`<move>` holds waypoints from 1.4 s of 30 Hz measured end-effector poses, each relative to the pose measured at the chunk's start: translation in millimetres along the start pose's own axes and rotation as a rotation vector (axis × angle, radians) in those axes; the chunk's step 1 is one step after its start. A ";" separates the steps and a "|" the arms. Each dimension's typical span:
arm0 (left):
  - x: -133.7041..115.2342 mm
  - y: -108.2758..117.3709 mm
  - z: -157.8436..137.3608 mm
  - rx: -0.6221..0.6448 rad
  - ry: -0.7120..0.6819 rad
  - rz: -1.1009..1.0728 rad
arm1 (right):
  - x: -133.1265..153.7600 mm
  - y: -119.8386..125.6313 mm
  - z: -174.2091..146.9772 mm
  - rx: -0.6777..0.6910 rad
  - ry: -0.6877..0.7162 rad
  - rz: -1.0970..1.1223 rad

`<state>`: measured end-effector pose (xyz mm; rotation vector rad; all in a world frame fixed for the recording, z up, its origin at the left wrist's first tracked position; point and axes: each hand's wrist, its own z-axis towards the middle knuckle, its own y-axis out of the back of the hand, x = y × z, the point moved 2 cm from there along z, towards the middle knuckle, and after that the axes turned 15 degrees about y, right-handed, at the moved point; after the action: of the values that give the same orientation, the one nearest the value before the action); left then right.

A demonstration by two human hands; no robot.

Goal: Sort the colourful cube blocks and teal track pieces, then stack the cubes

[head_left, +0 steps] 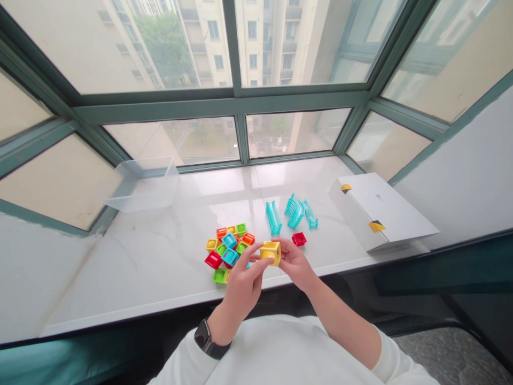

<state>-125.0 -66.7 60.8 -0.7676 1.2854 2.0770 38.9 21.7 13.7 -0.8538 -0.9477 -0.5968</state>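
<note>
A yellow block (270, 252) is pinched between the fingertips of a person's left hand (242, 278) and right hand (296, 263), both grips narrowed to its width; it is held near the front edge of a white ledge (132, 267), just right of a pile of colored blocks (230, 241); a red block (298, 239) sits apart, beyond the right hand, with three turquoise track pieces (273, 217) farther back; pale ledge surface stretches between the pile and the left side, and a narrower strip runs from the red block to a white box (395, 208); that box is shut, its contents hidden; at the back left, a clear plastic bin (138, 203) shows its floor through its wall, below the window frame (240, 136).
</note>
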 end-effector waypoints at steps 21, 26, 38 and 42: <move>19.7 -24.4 -0.3 0.231 0.497 -0.419 | -1.0 6.1 0.5 0.022 0.021 -0.078; 35.9 -34.5 -4.7 0.198 0.609 -0.423 | -0.1 16.8 -0.5 0.027 0.048 -0.379; 66.2 -90.1 -13.1 0.311 0.784 -0.489 | -47.6 84.3 -5.7 0.171 -0.093 -1.096; 72.6 -115.6 -11.6 0.353 0.842 -0.544 | -64.7 86.7 -1.6 0.170 -0.095 -1.140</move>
<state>-88.3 -21.9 -63.3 -1.6856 1.5527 1.0582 75.2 72.2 -74.9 -0.1092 -1.5282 -1.4201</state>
